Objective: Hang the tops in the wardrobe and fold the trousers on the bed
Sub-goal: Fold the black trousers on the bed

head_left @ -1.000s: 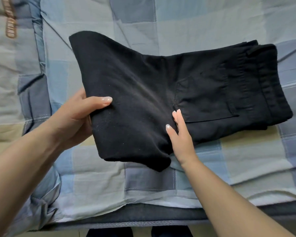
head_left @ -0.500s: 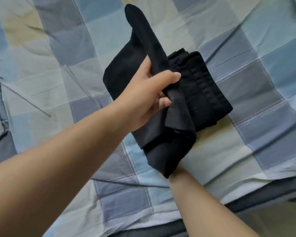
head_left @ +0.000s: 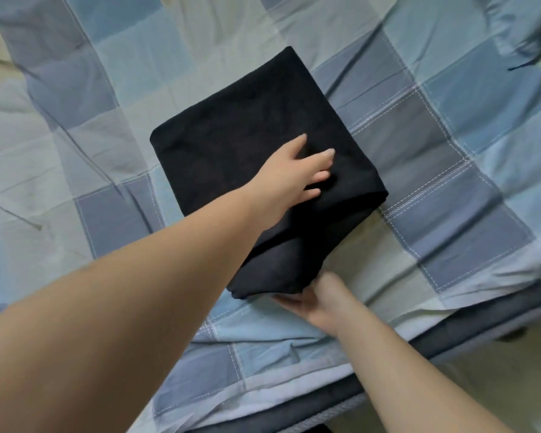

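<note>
Now doubled over into a compact black trousers [head_left: 256, 145] square, pressed flat-fingered by left hand [head_left: 297, 173], right hand [head_left: 306, 303] (fingers hidden) tucked underneath: fold nearly finished.

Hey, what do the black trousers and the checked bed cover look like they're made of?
Black trousers: seemingly a thick matte woven cloth, perhaps cotton twill or denim; the folded stack holds bulky rounded edges and shows no sheen. Checked bed cover: likely thin woven cotton in blue, grey and pale green squares; it creases sharply and shows white stitch lines. Neither fibre is certain from looks alone.
</note>
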The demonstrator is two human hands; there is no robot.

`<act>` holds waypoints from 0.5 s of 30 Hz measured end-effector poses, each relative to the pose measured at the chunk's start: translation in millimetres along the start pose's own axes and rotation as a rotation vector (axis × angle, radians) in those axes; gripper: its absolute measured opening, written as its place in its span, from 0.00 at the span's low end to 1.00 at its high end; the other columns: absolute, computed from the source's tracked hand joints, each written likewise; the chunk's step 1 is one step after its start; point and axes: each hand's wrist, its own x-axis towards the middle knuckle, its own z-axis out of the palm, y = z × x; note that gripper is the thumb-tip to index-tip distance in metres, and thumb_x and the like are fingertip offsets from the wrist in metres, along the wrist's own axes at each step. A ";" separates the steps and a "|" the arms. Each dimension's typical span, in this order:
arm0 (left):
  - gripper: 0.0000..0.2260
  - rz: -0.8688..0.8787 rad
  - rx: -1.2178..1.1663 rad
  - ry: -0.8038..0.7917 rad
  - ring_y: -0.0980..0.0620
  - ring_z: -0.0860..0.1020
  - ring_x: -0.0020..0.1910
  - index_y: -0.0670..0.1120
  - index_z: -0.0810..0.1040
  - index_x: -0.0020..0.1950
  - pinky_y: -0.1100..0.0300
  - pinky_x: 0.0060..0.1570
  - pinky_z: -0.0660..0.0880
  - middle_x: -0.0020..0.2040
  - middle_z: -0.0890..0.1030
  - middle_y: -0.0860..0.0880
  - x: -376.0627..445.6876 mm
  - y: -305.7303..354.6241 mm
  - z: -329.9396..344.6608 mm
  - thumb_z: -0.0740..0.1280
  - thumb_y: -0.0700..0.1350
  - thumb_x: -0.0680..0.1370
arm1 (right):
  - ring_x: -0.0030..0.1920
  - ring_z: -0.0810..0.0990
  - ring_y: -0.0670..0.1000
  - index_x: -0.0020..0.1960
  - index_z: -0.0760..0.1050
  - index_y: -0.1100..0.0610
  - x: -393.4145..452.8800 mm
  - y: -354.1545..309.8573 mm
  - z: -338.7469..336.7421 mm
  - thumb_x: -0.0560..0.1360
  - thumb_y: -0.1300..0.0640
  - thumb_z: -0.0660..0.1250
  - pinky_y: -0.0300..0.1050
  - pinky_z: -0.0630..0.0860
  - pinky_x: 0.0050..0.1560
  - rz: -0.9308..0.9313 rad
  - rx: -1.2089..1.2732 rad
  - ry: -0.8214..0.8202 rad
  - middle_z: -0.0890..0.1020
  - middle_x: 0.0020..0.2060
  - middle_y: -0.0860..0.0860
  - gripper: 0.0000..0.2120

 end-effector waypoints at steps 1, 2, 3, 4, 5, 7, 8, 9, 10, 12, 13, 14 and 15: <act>0.27 0.052 0.033 0.107 0.60 0.81 0.51 0.50 0.64 0.75 0.62 0.49 0.79 0.53 0.81 0.54 -6.1 -10.8 -9.9 0.68 0.48 0.77 | 0.42 0.79 0.55 0.48 0.75 0.56 -1.2 -3.8 -4.7 0.82 0.58 0.51 0.51 0.77 0.45 -0.049 -0.008 0.062 0.81 0.42 0.55 0.14; 0.20 0.116 0.083 0.259 0.60 0.81 0.49 0.51 0.72 0.69 0.61 0.51 0.79 0.51 0.82 0.54 -13.8 -22.8 -22.3 0.69 0.47 0.77 | 0.39 0.79 0.53 0.45 0.74 0.56 -4.1 -10.1 -12.0 0.82 0.60 0.50 0.48 0.76 0.41 -0.141 -0.036 0.139 0.80 0.39 0.55 0.15; 0.14 0.171 0.128 0.426 0.61 0.80 0.48 0.53 0.77 0.61 0.60 0.53 0.78 0.50 0.82 0.55 -23.2 -35.8 -36.1 0.69 0.46 0.76 | 0.39 0.79 0.51 0.44 0.73 0.55 -10.2 -19.3 -19.6 0.81 0.60 0.51 0.46 0.76 0.38 -0.250 -0.036 0.205 0.80 0.39 0.55 0.14; 0.10 0.199 0.141 0.582 0.63 0.80 0.48 0.55 0.79 0.56 0.61 0.54 0.78 0.50 0.82 0.56 -34.0 -50.1 -49.9 0.69 0.46 0.76 | 0.40 0.80 0.50 0.44 0.73 0.54 -14.0 -30.4 -27.8 0.81 0.59 0.53 0.45 0.76 0.39 -0.384 -0.050 0.279 0.80 0.40 0.54 0.12; 0.08 0.192 0.117 0.707 0.64 0.79 0.48 0.55 0.78 0.54 0.63 0.53 0.77 0.51 0.81 0.55 -45.4 -65.0 -62.3 0.69 0.46 0.76 | 0.43 0.81 0.50 0.45 0.73 0.52 -17.9 -43.0 -33.5 0.81 0.55 0.56 0.45 0.76 0.40 -0.497 -0.061 0.328 0.81 0.43 0.53 0.10; 0.14 0.048 0.022 0.848 0.59 0.76 0.54 0.52 0.74 0.60 0.63 0.54 0.72 0.60 0.76 0.52 -64.2 -92.2 -80.5 0.70 0.48 0.75 | 0.50 0.81 0.48 0.47 0.75 0.47 -22.5 -68.0 -35.4 0.78 0.43 0.60 0.46 0.77 0.46 -0.666 -0.135 0.375 0.81 0.49 0.50 0.09; 0.21 -0.062 -0.027 0.848 0.56 0.74 0.58 0.50 0.71 0.66 0.60 0.56 0.70 0.63 0.72 0.53 -70.1 -103.4 -86.1 0.71 0.50 0.75 | 0.52 0.80 0.47 0.47 0.75 0.46 -21.6 -79.8 -32.6 0.74 0.38 0.61 0.45 0.76 0.49 -0.729 -0.211 0.390 0.82 0.51 0.48 0.13; 0.26 -0.159 -0.079 0.812 0.55 0.71 0.59 0.48 0.68 0.69 0.57 0.60 0.69 0.64 0.69 0.53 -73.2 -112.0 -90.1 0.71 0.53 0.74 | 0.52 0.80 0.45 0.48 0.76 0.46 -20.4 -90.7 -27.6 0.70 0.34 0.61 0.43 0.75 0.50 -0.777 -0.297 0.405 0.82 0.51 0.46 0.17; 0.29 -0.222 -0.136 0.755 0.56 0.71 0.59 0.46 0.67 0.70 0.54 0.62 0.69 0.64 0.69 0.54 -75.7 -118.4 -92.5 0.71 0.55 0.74 | 0.50 0.79 0.42 0.48 0.76 0.46 -18.4 -99.5 -21.2 0.68 0.32 0.60 0.40 0.74 0.49 -0.814 -0.382 0.422 0.81 0.49 0.44 0.20; 0.25 -0.247 -0.227 0.614 0.58 0.76 0.57 0.44 0.72 0.67 0.53 0.62 0.72 0.64 0.76 0.53 -74.7 -123.5 -96.2 0.70 0.55 0.75 | 0.46 0.77 0.40 0.46 0.74 0.46 -11.7 -112.4 -11.0 0.68 0.32 0.61 0.37 0.71 0.44 -0.845 -0.549 0.462 0.80 0.47 0.42 0.19; 0.22 -0.241 -0.287 0.521 0.57 0.79 0.56 0.43 0.74 0.64 0.54 0.60 0.75 0.61 0.79 0.50 -72.3 -123.0 -96.4 0.69 0.54 0.76 | 0.46 0.77 0.43 0.47 0.73 0.46 -6.7 -117.9 -10.8 0.69 0.33 0.62 0.39 0.71 0.44 -0.840 -0.636 0.496 0.80 0.47 0.44 0.18; 0.20 -0.239 -0.354 0.408 0.55 0.80 0.56 0.43 0.75 0.63 0.54 0.59 0.76 0.59 0.82 0.49 -70.0 -121.1 -94.7 0.68 0.53 0.77 | 0.48 0.77 0.46 0.49 0.73 0.47 -2.8 -122.0 -12.6 0.70 0.34 0.64 0.41 0.72 0.46 -0.818 -0.700 0.513 0.79 0.49 0.46 0.18; 0.19 -0.238 -0.406 0.311 0.53 0.81 0.56 0.43 0.75 0.64 0.54 0.59 0.76 0.58 0.82 0.49 -68.1 -118.5 -93.2 0.67 0.52 0.77 | 0.50 0.78 0.49 0.52 0.74 0.50 -0.5 -125.7 -13.4 0.70 0.37 0.66 0.44 0.74 0.50 -0.779 -0.713 0.493 0.80 0.51 0.48 0.19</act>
